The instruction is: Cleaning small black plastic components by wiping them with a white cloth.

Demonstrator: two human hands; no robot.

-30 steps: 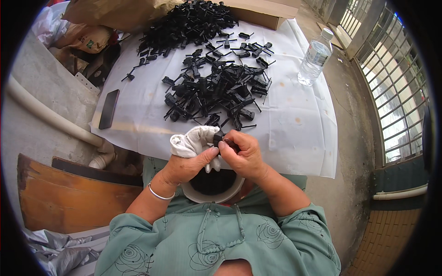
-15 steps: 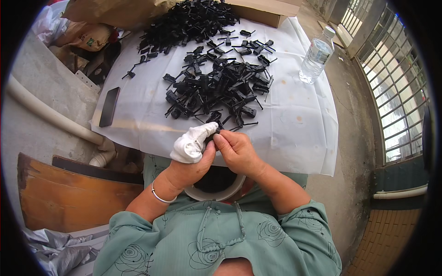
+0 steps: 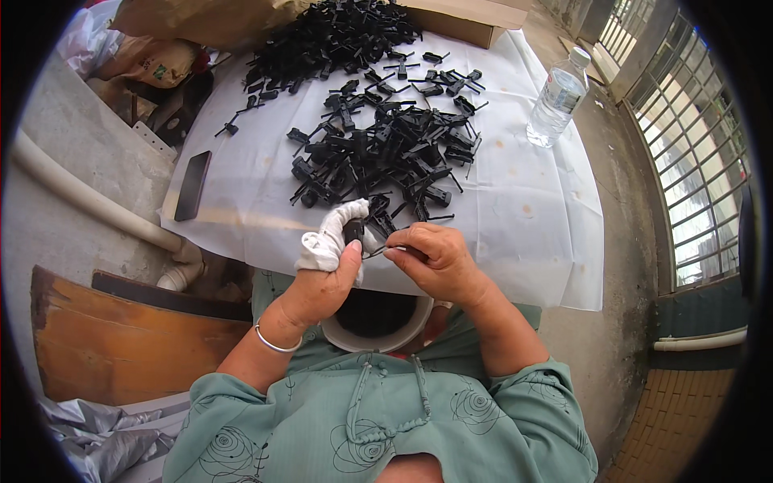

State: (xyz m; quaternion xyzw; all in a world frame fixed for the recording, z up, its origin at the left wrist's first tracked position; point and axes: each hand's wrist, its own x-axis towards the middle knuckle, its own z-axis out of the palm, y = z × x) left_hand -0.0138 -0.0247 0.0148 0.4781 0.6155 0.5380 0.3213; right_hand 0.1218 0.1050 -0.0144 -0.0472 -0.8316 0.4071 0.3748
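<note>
My left hand (image 3: 328, 262), its fingers covered by white cloth and its thumb bare, is closed on a small black plastic part (image 3: 353, 231). Just to its right, my right hand (image 3: 435, 259) pinches a thin dark strip (image 3: 377, 252) that stretches toward the part; whether the two are still joined I cannot tell. Both hands are above the table's near edge. Beyond them lies a loose pile of similar black plastic parts (image 3: 394, 149), with thin arms sticking out. Below my hands, between my knees, a white bucket (image 3: 424, 318) has dark contents.
White sheeting (image 3: 515, 233) covers the table. A larger heap of black parts (image 3: 338, 40) is at the back beside a cardboard box (image 3: 459, 28). A phone-like dark slab (image 3: 192, 186) lies at left, a clear water bottle (image 3: 556, 101) stands at right. A wooden board (image 3: 137, 342) is low on the left.
My hands have moved apart. The right has drawn to the right with the thin strip, while the left has tipped back, bringing the black part into view.
</note>
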